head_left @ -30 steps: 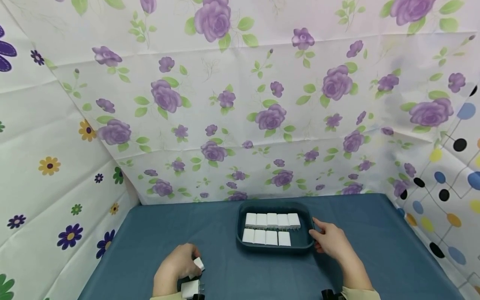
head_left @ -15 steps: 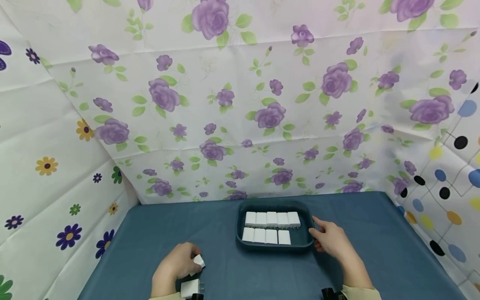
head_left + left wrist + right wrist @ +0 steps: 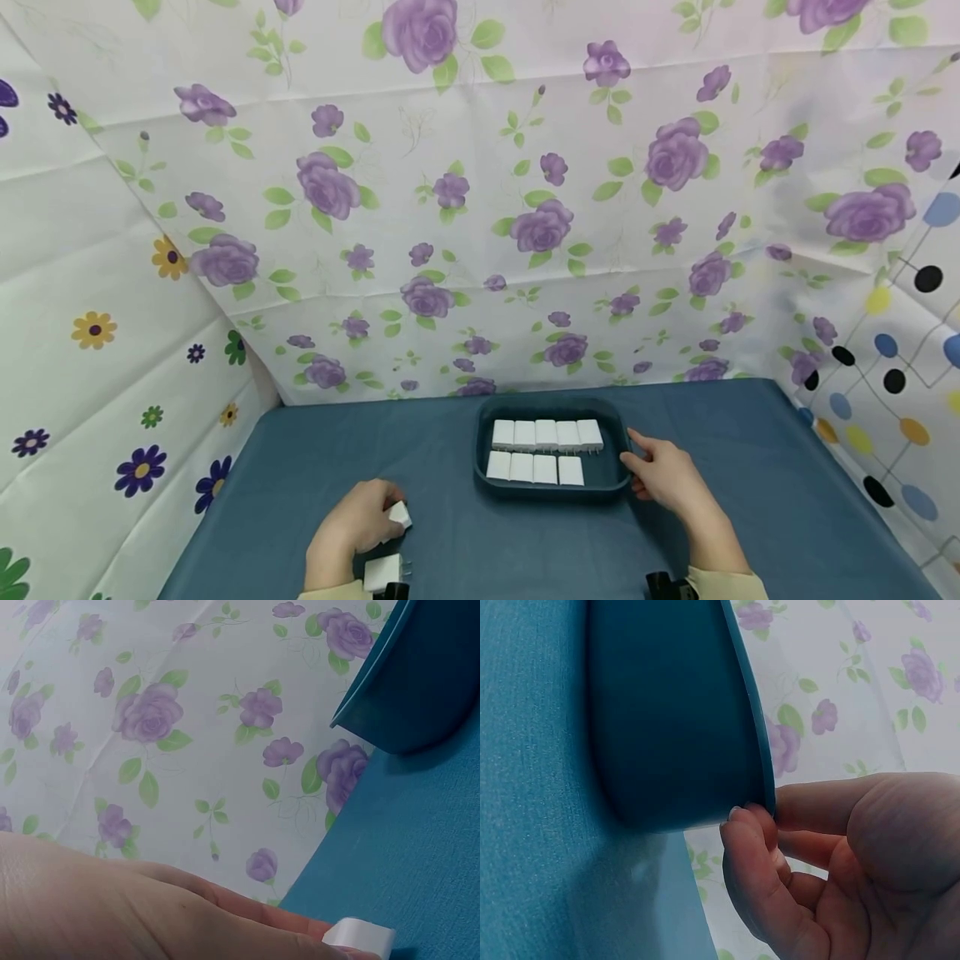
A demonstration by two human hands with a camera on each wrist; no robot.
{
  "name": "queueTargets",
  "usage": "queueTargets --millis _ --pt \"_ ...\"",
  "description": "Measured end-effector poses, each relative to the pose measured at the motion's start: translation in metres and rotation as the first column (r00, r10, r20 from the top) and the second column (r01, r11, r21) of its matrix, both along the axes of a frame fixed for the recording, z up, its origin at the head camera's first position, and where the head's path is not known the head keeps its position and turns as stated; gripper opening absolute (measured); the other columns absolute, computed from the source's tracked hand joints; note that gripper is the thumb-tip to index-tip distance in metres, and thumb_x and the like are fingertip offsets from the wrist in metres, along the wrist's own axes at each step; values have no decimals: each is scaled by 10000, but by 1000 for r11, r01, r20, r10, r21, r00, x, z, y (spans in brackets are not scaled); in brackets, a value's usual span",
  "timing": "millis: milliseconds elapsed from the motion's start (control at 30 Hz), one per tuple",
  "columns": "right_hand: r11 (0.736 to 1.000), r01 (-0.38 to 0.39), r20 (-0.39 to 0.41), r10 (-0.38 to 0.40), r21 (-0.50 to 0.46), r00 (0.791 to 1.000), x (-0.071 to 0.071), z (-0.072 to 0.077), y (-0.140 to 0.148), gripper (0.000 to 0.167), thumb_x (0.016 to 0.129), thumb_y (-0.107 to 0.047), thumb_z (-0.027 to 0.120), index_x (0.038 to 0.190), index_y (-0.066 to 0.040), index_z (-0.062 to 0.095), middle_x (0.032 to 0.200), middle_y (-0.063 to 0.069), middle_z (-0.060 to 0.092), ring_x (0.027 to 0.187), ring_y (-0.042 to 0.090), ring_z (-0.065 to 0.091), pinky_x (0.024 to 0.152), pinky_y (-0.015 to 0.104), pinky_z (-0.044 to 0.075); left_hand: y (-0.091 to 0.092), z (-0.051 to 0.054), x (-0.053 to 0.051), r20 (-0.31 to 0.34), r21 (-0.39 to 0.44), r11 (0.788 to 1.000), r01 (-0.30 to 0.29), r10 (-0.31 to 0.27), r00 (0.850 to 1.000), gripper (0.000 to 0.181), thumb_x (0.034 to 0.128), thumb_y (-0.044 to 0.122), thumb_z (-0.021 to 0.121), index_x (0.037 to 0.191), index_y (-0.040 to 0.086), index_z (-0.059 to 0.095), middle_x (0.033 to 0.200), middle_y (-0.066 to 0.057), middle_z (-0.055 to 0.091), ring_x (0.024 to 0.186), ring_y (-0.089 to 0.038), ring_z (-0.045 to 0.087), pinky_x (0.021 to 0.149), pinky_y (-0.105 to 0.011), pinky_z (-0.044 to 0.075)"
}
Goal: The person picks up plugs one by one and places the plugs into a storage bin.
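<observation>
My left hand pinches a white plug-in charger just over or on the blue table; I cannot tell which. In the left wrist view the charger shows at the fingertips, partly covered by them. Close to that hand lies another white charger, its metal prongs pointing right. The dark blue tray holds two rows of white chargers. At the tray's right end, my right hand grips the rim between thumb and fingers. The right wrist view shows those fingers against the tray wall.
The blue tablecloth covers the table. A flowered sheet hangs behind it, with patterned sheets on the left and right. Inside the tray, the front row is shorter, leaving a gap at its right end.
The left hand's charger has shifted slightly away from me. The right hand stays at the tray's rim, and the chargers in the tray keep their arrangement. The head view has tilted a little.
</observation>
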State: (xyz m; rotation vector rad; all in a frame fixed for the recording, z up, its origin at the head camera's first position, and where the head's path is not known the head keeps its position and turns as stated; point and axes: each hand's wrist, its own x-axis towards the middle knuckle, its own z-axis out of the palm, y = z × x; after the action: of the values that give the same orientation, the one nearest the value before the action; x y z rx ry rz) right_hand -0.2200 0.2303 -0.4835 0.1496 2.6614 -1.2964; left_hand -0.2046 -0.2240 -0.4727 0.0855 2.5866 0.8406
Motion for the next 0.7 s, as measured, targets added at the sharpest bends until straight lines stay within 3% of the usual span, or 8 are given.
queueTargets --millis 133,400,700 --pt "1000 -5 -5 5 1 1000 0 0 0 618 1100 -170 603 1642 21 375 765 106 607 640 218 653 667 430 603 2 3 2 -11 -23 1000 1 -1 1000 328 885 23 840 1204 -11 771 1043 -63 704 885 -222 606 772 -461 529" --pt "1000 -4 -11 4 -3 1000 2 0 0 620 1100 -172 602 1642 22 374 763 103 611 639 217 653 665 430 601 1 3 2 -40 -19 1000 9 -10 999 308 894 22 820 1195 -22 772 944 -48 667 818 -227 550 724 -436 459" --pt "1000 -14 -35 13 -4 999 3 -2 1 622 1102 -171 596 1644 29 365 764 98 609 642 211 649 672 433 602 2 2 -1 -115 -14 999 -33 31 993 274 892 77 843 1138 -18 769 939 -55 698 826 -207 645 751 -463 560"
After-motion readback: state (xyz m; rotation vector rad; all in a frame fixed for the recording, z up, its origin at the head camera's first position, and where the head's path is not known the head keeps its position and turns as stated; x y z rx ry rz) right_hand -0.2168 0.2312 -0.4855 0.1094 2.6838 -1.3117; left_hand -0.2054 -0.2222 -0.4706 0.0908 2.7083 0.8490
